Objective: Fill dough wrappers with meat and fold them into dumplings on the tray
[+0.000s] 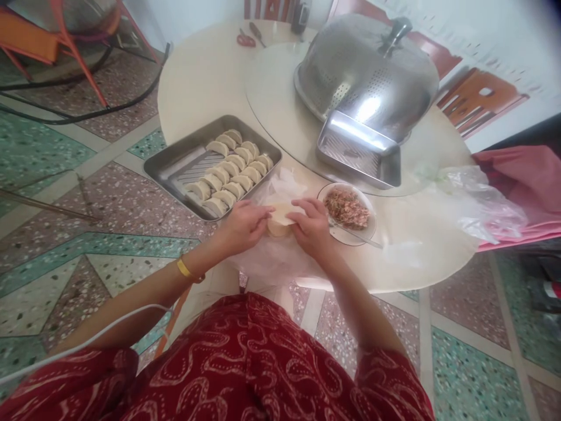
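The left hand (248,225) and the right hand (312,225) pinch a pale dough wrapper (281,214) between their fingertips, near the table (193,76) edge, between the tray (186,169) of folded dumplings (236,161) and the plate (369,227) of minced filling (347,209); to my eye, the step is parting it from what looks like a stack (278,230) beneath. The next move likely calls for one palm cradling it flat; the other hand must then be free for scooping filling.

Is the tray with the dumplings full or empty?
Partly full: rows of dumplings cover much of the tray, but bare metal shows along its left side.
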Tool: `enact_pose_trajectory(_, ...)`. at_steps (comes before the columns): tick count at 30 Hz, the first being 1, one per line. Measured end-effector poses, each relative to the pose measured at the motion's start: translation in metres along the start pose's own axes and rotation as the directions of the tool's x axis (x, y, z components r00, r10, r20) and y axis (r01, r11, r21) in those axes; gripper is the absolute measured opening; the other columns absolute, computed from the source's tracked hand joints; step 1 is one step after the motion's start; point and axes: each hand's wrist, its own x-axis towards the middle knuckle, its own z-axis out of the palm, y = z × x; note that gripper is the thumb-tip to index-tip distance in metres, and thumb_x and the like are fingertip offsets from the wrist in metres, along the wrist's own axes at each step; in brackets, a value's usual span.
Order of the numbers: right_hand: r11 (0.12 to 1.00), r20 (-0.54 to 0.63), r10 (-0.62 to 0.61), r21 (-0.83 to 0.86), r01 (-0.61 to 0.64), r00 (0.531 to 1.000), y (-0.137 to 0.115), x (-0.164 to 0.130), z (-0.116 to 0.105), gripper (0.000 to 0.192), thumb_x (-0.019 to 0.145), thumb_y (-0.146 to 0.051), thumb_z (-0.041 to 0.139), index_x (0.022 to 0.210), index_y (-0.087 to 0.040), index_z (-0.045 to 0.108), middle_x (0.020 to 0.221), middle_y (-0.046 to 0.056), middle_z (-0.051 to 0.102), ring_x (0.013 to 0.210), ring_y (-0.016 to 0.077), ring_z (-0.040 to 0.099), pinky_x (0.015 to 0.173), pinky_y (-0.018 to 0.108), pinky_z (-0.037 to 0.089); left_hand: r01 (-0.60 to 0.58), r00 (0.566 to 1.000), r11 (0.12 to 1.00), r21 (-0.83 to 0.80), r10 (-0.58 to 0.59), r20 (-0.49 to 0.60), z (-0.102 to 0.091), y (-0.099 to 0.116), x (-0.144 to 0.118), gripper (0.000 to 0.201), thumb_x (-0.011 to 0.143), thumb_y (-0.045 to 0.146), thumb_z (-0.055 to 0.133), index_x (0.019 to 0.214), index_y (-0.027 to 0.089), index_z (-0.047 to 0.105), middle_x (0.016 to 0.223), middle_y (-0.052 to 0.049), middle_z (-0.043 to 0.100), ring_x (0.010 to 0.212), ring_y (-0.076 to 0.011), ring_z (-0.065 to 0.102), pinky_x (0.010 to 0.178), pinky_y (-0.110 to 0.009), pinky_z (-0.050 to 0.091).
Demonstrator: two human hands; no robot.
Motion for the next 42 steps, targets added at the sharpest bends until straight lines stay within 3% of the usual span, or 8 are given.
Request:
enact_pose_trajectory(9, 0.992, 0.048, -0.106, 0.079, 0.102, 0.993, -0.032, -0.019, -0.051, 0.023, 0.079, -0.006, 0.057, 0.088, -0.023, 0.070, 0.110, 0.006, 0.070, 0.111, 0.0254, 0.056, 0.096, 0.045, 0.050, -0.129, 0.991, 0.991, 0.039, 0.127, 0.049, -0.002, -0.013, -0.019, 0.034, 0.083, 0.010, 0.043, 0.098, 0.018, 0.072, 0.106, -0.008, 0.074, 0.116, -0.0256, 0.062, 0.115, -0.054, 0.029)
enact_pose_trajectory(14, 0.972, 0.190, -0.066, 0.235, 0.020, 0.980, -0.059, -0.006, -0.084, 0.025, 0.078, -0.005, 0.055, 0.086, -0.024, 0.069, 0.107, 0.003, 0.072, 0.107, 0.0226, 0.059, 0.096, 0.046, 0.051, 0.043, 0.998, 0.927, -0.371, -0.056, -0.023, -0.010, 0.001, -0.017, 0.025, 0.084, 0.019, 0.053, 0.096, 0.020, 0.075, 0.110, -0.008, 0.073, 0.116, -0.0262, 0.060, 0.116, -0.052, 0.026)
enact_pose_trajectory(16, 0.946, 0.314, -0.048, 0.320, -0.058, 0.948, -0.069, 0.007, -0.093, 0.024, 0.077, -0.006, 0.054, 0.084, -0.024, 0.069, 0.108, 0.002, 0.072, 0.107, 0.0214, 0.060, 0.097, 0.046, 0.050, 0.183, 0.970, 0.669, -0.721, -0.243, 0.020, -0.010, 0.018, -0.014, 0.029, 0.090, 0.030, 0.054, 0.111, 0.020, 0.071, 0.117, -0.009, 0.070, 0.114, -0.0229, 0.061, 0.111, -0.044, 0.036)
enact_pose_trajectory(20, 0.924, 0.560, 0.013, 0.311, -0.225, 0.828, -0.080, 0.042, -0.091, 0.021, 0.076, -0.010, 0.054, 0.078, -0.023, 0.070, 0.114, 0.001, 0.070, 0.116, 0.0239, 0.056, 0.100, 0.049, 0.046, 0.331, 0.904, -0.310, -0.891, -0.165, 0.393, -0.006, 0.056, -0.015, 0.051, 0.096, 0.053, 0.043, 0.115, 0.013, 0.067, 0.098, -0.011, 0.072, 0.087, -0.0204, 0.068, 0.084, -0.034, 0.053)
enact_pose_trajectory(24, 0.851, 0.659, 0.240, 0.210, -0.481, 0.712, -0.080, 0.061, -0.076, 0.016, 0.074, -0.012, 0.055, 0.067, -0.018, 0.068, 0.104, 0.006, 0.069, 0.095, 0.0217, 0.063, 0.084, 0.040, 0.051, 0.187, 0.848, -0.684, -0.705, -0.249, 0.467, -0.004, 0.077, -0.031, 0.068, 0.099, 0.058, 0.021, 0.124, 0.008, 0.059, 0.090, -0.012, 0.073, 0.085, -0.0214, 0.069, 0.082, -0.034, 0.054)
enact_pose_trajectory(29, 0.662, 0.767, 0.357, 0.194, -0.724, 0.532, -0.089, 0.055, -0.068, 0.014, 0.074, -0.016, 0.056, 0.080, -0.018, 0.069, 0.083, 0.003, 0.068, 0.071, 0.0148, 0.060, 0.065, 0.029, 0.048, 0.138, 0.833, -0.749, -0.648, -0.265, 0.485, -0.007, 0.081, -0.054, 0.072, 0.099, 0.058, 0.018, 0.132, 0.004, 0.052, 0.096, -0.016, 0.073, 0.101, -0.0271, 0.068, 0.096, -0.042, 0.049)
enact_pose_trajectory(37, 0.450, 0.731, 0.244, 0.497, -0.742, 0.637, -0.125, 0.074, -0.050, 0.020, 0.066, -0.038, 0.067, 0.075, -0.019, 0.070, 0.070, -0.001, 0.064, 0.061, 0.0108, 0.051, 0.056, 0.025, 0.039, 0.101, 0.920, -0.574, -0.812, -0.257, 0.296, -0.058, 0.087, -0.079, 0.073, 0.096, 0.064, 0.021, 0.127, 0.009, 0.056, 0.108, -0.015, 0.072, 0.114, -0.0292, 0.062, 0.100, -0.045, 0.046)
enact_pose_trajectory(42, 0.467, 0.671, 0.244, 0.551, -0.691, 0.700, -0.143, 0.085, -0.031, 0.030, 0.067, -0.049, 0.070, 0.062, -0.020, 0.064, 0.058, -0.003, 0.058, 0.058, 0.0126, 0.051, 0.054, 0.026, 0.039, 0.048, 0.908, -0.372, -0.927, -0.371, 0.196, -0.069, 0.090, -0.093, 0.068, 0.094, 0.062, 0.025, 0.127, 0.011, 0.056, 0.113, -0.015, 0.070, 0.117, -0.0300, 0.061, 0.100, -0.045, 0.046)
